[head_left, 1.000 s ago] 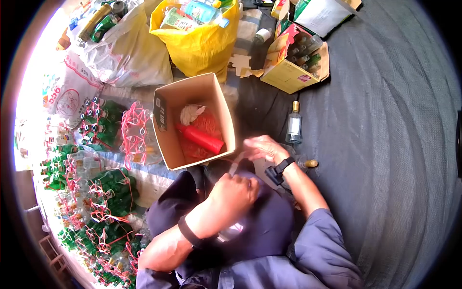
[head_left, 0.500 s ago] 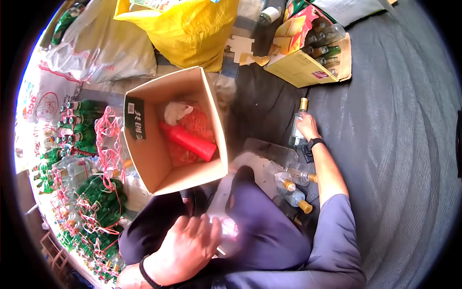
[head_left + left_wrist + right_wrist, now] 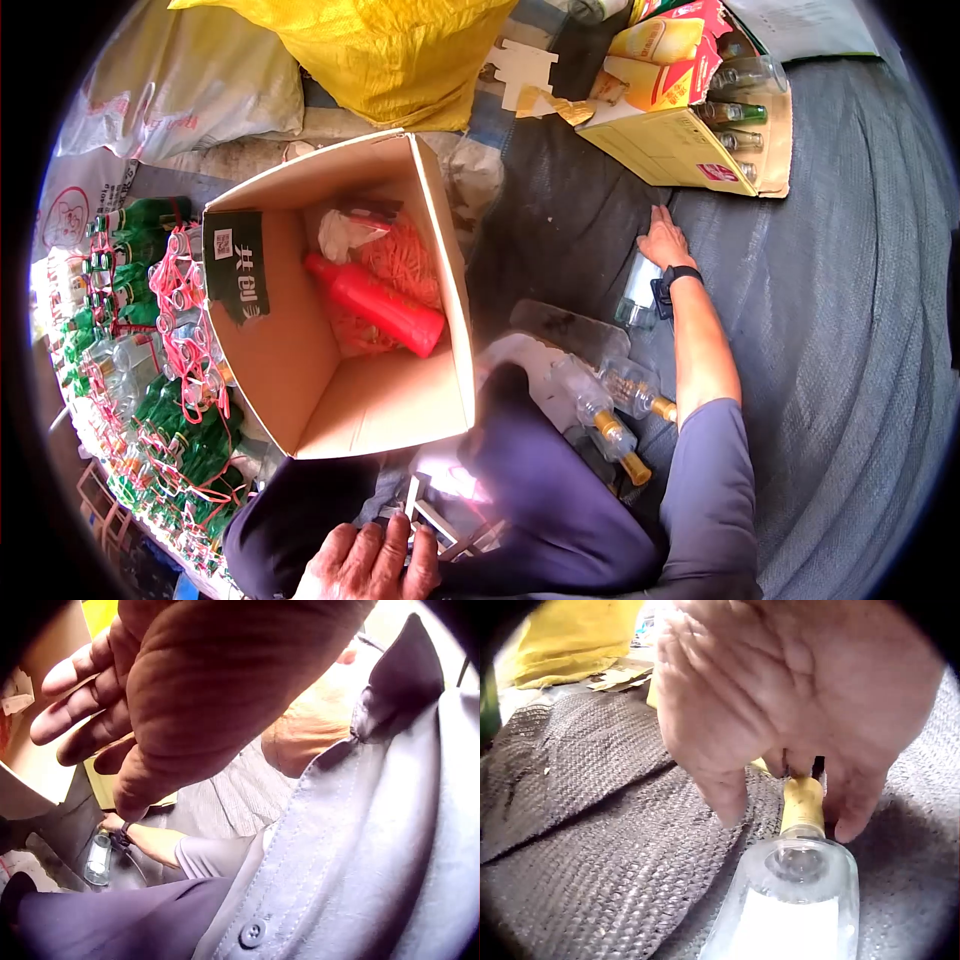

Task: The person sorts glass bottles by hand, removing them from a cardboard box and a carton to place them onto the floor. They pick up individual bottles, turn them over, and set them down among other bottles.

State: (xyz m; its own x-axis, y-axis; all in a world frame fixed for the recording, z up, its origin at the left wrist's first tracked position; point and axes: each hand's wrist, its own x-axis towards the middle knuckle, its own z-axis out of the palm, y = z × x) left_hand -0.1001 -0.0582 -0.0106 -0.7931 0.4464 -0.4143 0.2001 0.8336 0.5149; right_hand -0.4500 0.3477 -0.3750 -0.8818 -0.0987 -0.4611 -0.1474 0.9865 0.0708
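Holds the right hand (image 3: 662, 243) palm-down over the neck end of a clear bottle (image 3: 640, 288), with thumb and fingers apart to either side of the gold cap (image 3: 804, 804) and not closed round it; cannot tell whether touching. Has that bottle on its side on the dark mat (image 3: 830, 300), out beyond the right knee, with the neck pointing away toward the yellow carton (image 3: 660, 148) and the base back toward the body. Shows the long axis running nearly in line with the right forearm, so seems to suit a grasp from above with little twist of the wrist. Has the left hand (image 3: 370, 565) low by the lap, with loose fingers and nothing visible in them, well apart from the bottle and much the farther of the two.
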